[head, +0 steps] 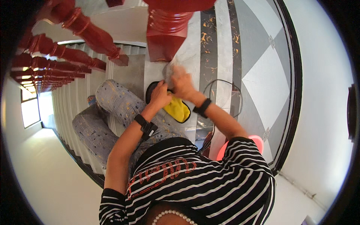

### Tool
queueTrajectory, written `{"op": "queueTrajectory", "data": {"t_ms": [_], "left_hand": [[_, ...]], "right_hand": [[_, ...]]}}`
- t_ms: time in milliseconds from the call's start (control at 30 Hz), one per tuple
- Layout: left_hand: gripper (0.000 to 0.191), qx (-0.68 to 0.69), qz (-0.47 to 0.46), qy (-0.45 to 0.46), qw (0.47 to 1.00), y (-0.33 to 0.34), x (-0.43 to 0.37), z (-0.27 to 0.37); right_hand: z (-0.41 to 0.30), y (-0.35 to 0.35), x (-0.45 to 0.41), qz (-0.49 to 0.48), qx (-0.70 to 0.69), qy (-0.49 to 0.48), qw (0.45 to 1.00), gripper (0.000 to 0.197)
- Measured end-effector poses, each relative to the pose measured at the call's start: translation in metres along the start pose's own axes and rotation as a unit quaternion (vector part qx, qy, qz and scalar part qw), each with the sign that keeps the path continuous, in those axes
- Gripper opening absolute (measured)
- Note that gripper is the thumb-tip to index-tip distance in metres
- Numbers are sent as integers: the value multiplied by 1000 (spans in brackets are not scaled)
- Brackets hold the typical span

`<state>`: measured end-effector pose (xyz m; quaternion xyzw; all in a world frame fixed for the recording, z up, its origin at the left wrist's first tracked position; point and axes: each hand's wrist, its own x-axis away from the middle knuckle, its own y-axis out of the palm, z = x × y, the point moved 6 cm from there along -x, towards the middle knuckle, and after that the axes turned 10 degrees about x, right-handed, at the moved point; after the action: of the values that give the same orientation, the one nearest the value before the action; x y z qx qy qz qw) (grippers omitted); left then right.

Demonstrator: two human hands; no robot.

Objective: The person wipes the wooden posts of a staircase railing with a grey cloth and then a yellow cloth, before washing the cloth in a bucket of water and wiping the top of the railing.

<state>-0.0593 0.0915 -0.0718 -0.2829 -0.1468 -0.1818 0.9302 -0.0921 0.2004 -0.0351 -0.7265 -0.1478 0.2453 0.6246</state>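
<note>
Both of my hands are at a yellow cloth with a black edge (177,110), near the foot of a red turned wooden post (161,47). My left hand (161,95) has its fingers closed on the dark-edged part of the cloth. Beside it, my right hand (182,81) is blurred, just below the post's base; a greyish blurred patch lies at its fingers, and whether it grips anything is unclear. The cloth's yellow end hangs below both hands, above the light floor tiles.
Stairs (64,107) descend to the left beside red balusters (90,31). A thin dark cable (241,98) loops on the patterned floor at right. A pink basin (257,143) is partly hidden behind my right sleeve. A white wall (323,84) stands at far right.
</note>
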Motion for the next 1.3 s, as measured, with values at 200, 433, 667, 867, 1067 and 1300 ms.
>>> {"op": "queueTrajectory", "data": {"t_ms": [200,433,667,867,1067,1300], "left_hand": [[59,-78,-52,-4,996,-6,8,5],[65,-136,-133,-37,981,5,18,20],[72,-70,-115,40,990,28,12,49],[75,53,-100,112,987,42,11,42],[68,36,-106,135,984,36,16,41],[34,-114,-127,70,983,55,14,44]], "right_hand": [[4,5,5,-24,-90,-23,995,47],[121,-21,83,61,-57,6,996,32],[234,-13,157,-114,-342,454,815,43],[82,-10,97,-117,-480,354,794,42],[147,-78,56,103,-114,148,977,44],[151,-90,78,12,-37,69,997,49]]}}
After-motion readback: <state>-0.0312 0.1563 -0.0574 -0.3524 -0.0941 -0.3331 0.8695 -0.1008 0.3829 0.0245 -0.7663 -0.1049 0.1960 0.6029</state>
